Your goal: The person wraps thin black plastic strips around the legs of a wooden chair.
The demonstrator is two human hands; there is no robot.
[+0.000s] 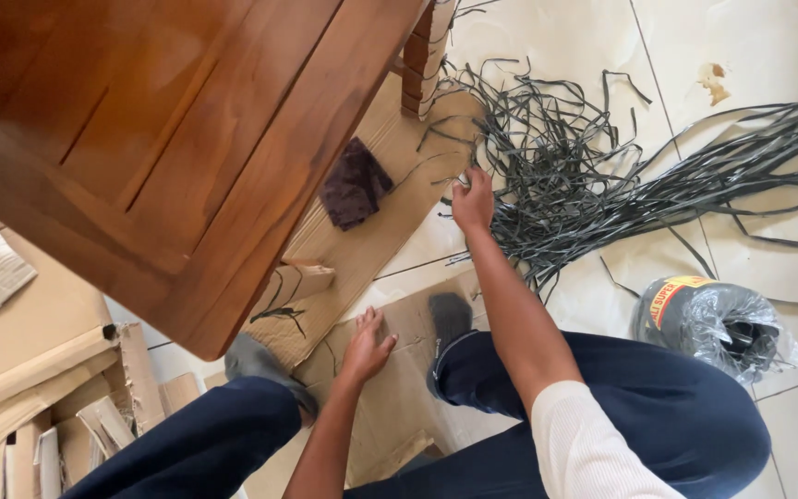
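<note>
The heap of dark grey strips (593,176) sprawls over the pale floor tiles (695,55). At its near edge the right hand (471,199) is closed around a small pale object, too small to identify. Nearer than the heap, the left hand (365,346) rests open, fingers spread, on flattened cardboard (371,240). Right of the heap's tail lies a roll wrapped in clear plastic (718,323) with a red-and-yellow label.

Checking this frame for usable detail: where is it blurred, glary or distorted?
Head view: daylight, soft shadows; the wooden furniture looms large and slightly soft at top left; glare on the plastic-wrapped roll; the right hand at the dark strips and the left hand on cardboard look reasonably sharp.
</note>
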